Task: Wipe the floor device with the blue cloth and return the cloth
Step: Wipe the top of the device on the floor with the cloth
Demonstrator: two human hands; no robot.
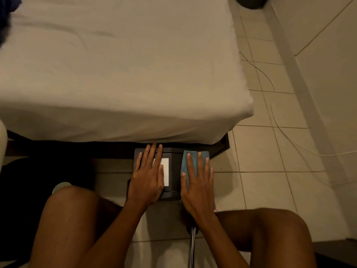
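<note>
A dark grey box-shaped floor device with a white label sits on the tiles, its far end under the bed's edge. My left hand lies flat on the device's left side, fingers spread, partly covering the label. The blue cloth is spread over the device's right side. My right hand presses flat on top of the cloth, fingers extended.
A bed with a white sheet fills the upper view, on a dark frame. Thin cables trail over the tiled floor on the right by the wall. My bare knees flank the device. A striped cord runs between them.
</note>
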